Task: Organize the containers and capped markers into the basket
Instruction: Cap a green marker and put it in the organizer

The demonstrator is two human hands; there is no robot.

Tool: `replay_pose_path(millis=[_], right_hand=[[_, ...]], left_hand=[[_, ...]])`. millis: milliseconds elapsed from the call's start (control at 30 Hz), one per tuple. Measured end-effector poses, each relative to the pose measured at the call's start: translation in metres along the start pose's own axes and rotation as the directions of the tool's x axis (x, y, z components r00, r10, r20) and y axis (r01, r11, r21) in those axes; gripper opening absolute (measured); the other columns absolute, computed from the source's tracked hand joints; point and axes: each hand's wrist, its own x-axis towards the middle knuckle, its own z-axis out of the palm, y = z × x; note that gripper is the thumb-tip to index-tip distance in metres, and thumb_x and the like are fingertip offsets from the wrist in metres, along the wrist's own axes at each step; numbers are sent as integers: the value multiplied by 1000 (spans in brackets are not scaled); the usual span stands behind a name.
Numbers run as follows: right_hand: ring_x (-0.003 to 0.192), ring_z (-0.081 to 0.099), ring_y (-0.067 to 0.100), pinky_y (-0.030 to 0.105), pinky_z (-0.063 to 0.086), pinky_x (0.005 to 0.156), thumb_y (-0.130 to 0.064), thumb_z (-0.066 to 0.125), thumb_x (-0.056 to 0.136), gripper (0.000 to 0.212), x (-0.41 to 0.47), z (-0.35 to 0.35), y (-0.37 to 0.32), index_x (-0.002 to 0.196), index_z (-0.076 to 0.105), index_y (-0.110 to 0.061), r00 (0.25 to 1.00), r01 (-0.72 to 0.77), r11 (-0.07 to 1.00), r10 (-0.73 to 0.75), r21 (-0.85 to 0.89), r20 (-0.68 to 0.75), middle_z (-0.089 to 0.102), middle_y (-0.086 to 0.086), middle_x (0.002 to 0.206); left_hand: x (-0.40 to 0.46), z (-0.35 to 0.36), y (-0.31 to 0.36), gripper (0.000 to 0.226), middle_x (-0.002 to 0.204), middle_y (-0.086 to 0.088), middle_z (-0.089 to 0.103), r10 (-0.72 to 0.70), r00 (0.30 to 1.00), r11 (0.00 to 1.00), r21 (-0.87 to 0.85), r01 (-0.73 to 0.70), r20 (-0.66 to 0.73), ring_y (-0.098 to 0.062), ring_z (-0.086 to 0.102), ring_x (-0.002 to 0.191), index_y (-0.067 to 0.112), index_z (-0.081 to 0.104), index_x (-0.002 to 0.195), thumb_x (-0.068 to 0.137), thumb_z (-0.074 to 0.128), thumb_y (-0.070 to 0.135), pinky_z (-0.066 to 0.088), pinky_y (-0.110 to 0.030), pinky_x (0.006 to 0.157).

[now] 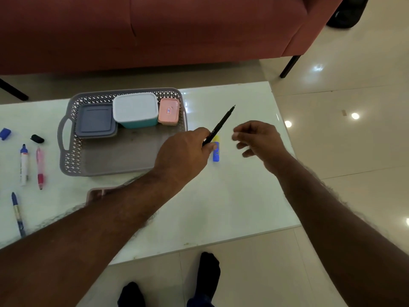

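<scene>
Holding: the left hand (183, 151) pinches a slim black pen (219, 125), tip up, just right of the grey lattice plastic basket (66, 149).
Right hand (256, 138): loosely curled, empty, beside the pen.
Done: a grey lidded box (96, 120), a white-lidded teal container (135, 111) and a small pink box (168, 111) sit along the basket's far side.
Left: a yellow-and-blue marker (216, 151), white marker (24, 165), pink pen (40, 167), blue pen (17, 213) and two loose caps (37, 138) lie on the white tabletop (221, 207).

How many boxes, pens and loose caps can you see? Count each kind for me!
Containers in the basket: 3 (grey, white-lidded teal, pink)
Pens and markers: 5 (black pen in left hand, blue-yellow marker, white marker, pink pen, blue pen)
Loose caps: 2 (blue, black)
Total: 10
</scene>
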Motion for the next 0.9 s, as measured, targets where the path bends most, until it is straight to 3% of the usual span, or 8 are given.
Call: replay_pose_path(millis=[67, 133, 267, 500, 700, 900], right_hand=[[68, 67, 16, 29, 54, 57, -10, 68, 82, 9, 16, -14, 19, 88, 71, -16, 983, -86, 990, 67, -109, -173, 71, 0, 80], [76, 71, 23, 30, 57, 56, -14, 64, 81, 8, 29, -22, 38, 84, 70, -20, 964, -168, 955, 107, -246, -244, 71, -1, 82], [76, 71, 26, 42, 62, 72, -18, 61, 78, 9, 45, -24, 60, 82, 68, -22, 971, -198, 861, 106, -468, -216, 69, -3, 75], [99, 63, 23, 27, 47, 77, -31, 64, 86, 29, 67, -12, 76, 114, 66, -22, 965, -195, 711, 15, -675, -263, 68, -1, 108], [95, 62, 27, 29, 43, 71, -25, 60, 90, 24, 73, -4, 82, 112, 64, -15, 960, -220, 641, 7, -735, -280, 67, 7, 108], [105, 61, 25, 27, 45, 82, -27, 61, 90, 42, 69, -2, 83, 131, 55, -21, 972, -183, 713, 26, -677, -235, 66, 5, 117]], left_hand=[[0, -2, -3, 27, 89, -2, 72, -23, 1000, 1000, 7, 23, 18, -26, 64, 82, 20, 65, 106, 95, 56, 43, 52, -44, 72], [0, -4, -5, 26, 89, -2, 72, -40, 999, 999, 16, 40, 23, -26, 64, 82, 21, 65, 106, 95, 56, 43, 53, -43, 72], [2, -3, -9, 28, 94, -2, 72, -62, 998, 998, 18, 62, 33, -27, 64, 85, 22, 64, 109, 95, 57, 44, 54, -42, 74], [5, 5, -17, 31, 98, -4, 72, -56, 997, 998, 15, 55, 47, -27, 65, 89, 20, 64, 113, 94, 57, 45, 55, -42, 77], [9, 4, -21, 32, 101, -3, 72, -49, 998, 999, 13, 48, 49, -24, 65, 89, 20, 63, 117, 96, 55, 44, 55, -41, 77], [10, 0, -23, 29, 98, -3, 71, -58, 997, 998, 24, 57, 48, -24, 64, 87, 21, 64, 114, 96, 55, 43, 54, -41, 75]])
